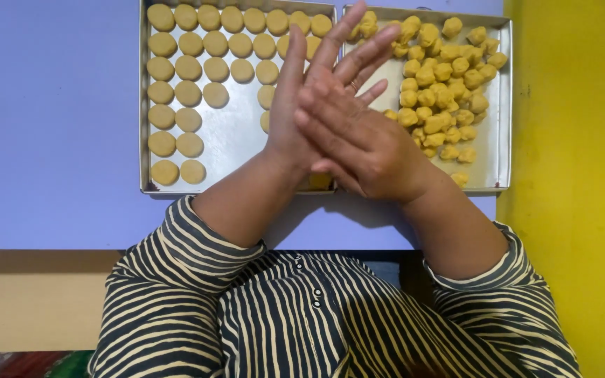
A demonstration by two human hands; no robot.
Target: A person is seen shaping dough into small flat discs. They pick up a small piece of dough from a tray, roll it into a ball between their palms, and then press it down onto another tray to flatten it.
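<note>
Two metal trays (150, 140) at far edge of my lilac table (50, 140), yellow wall (575, 175) on rt, L hand (302, 105) & R hand (358, 140) pressed flat together, fingers straight, can't tell what's between palms, flat dough discs (189, 68) in L tray, rough lumps (442, 77) in R tray.

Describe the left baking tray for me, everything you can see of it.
The left tray is a shallow rectangular pan that looks like bare metal, lying flat on the lilac table beside a second tray. Flattened round dough discs fill its left columns and top rows; the lower middle is bare. The pressed-together hands hover over its right edge, hiding that part.
</note>
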